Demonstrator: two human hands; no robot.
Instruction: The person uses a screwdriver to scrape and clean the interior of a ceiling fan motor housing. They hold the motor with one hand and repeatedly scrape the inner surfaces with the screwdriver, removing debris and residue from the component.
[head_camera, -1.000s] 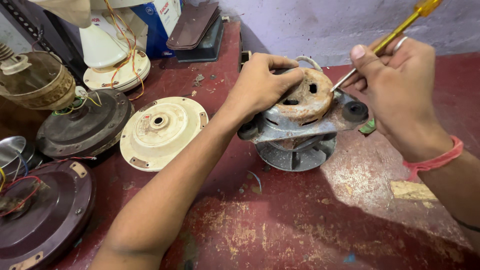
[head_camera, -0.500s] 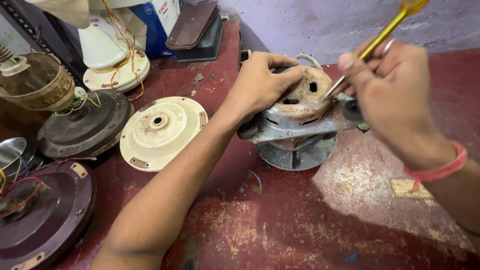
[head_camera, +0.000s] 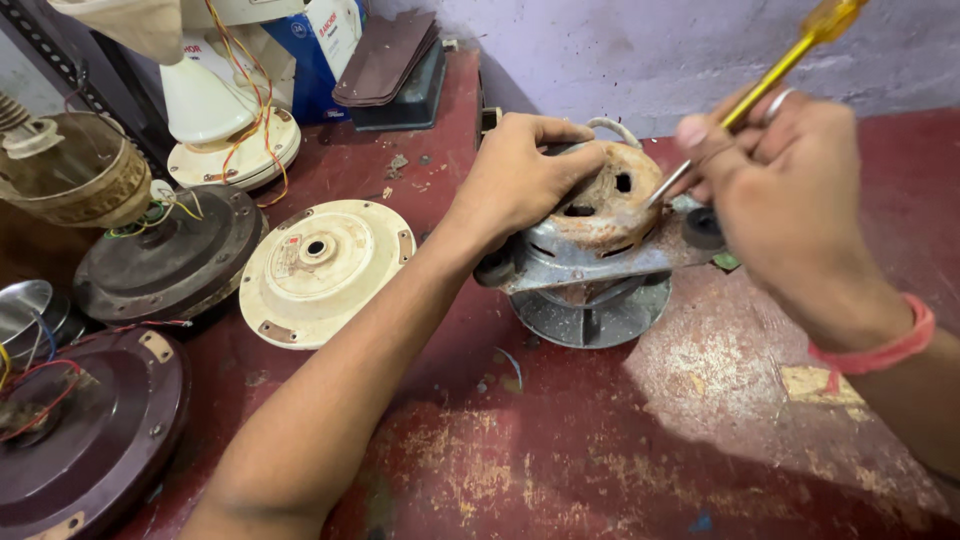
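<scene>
Left hand (head_camera: 520, 180) clamping down on rusty motor (head_camera: 590, 235); right hand (head_camera: 790, 190), just beside, gripping yellow screwdriver (head_camera: 790, 55). Tip touching motor top.

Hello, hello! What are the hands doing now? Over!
Left hand gripping rusty motor top. Right hand holds yellow screwdriver, tip at motor. Cream fan cover lies apart, nothing blocking.

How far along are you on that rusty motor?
Done: the motor sits on the table, steadied by the left hand. In hand: the right hand works a screwdriver at its rusty cap. Left: the cap is still on.
</scene>
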